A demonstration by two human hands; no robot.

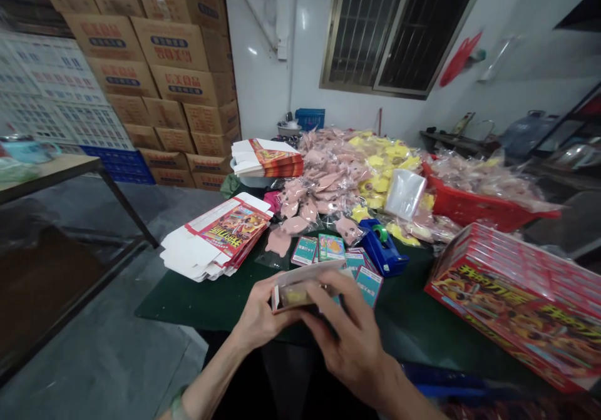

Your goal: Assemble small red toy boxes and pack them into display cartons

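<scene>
Both my hands hold one small box (300,287) above the near edge of the green table (197,295). My left hand (260,317) grips its left end with curled fingers. My right hand (350,335) covers its right side, fingers wrapped over the top. Something yellow shows through the box's open end. Several small teal and pink cards (328,251) lie on the table just beyond the box.
A stack of flat red-and-white box blanks (218,235) lies to the left, a second stack (267,157) farther back. A blue tape dispenser (382,248) stands behind the cards. Pink and yellow bagged items (342,169), a red basket (474,207), a red carton (521,301) and stacked cardboard boxes (159,69) surround them.
</scene>
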